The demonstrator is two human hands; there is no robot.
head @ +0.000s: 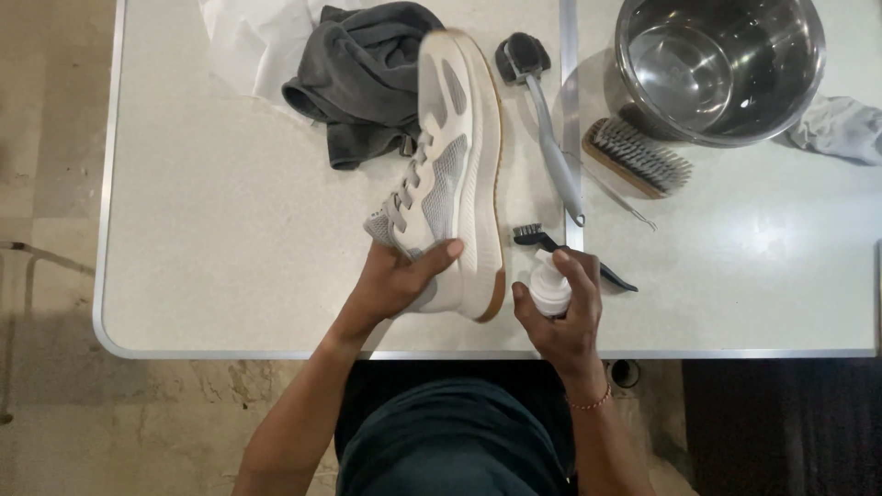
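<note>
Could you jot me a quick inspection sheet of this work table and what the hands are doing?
Surface: pale speckled table, metal edge.
Job's things: white sneaker on its side; small white bottle.
Clutter: grey cloth, white cloth, steel bowl, wooden brush, long-handled brush, small black brush, grey rag.
Hands: left hand grips the sneaker's heel; right hand holds the bottle.
Cables: nothing seen.
Surroundings: stone floor.

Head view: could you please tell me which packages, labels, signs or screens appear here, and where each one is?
Bottle: the only package; small, white, rounded, gripped by the right hand at the table's near edge, beside the shoe that the left hand steadies.
No label, sign or screen shows.
</note>
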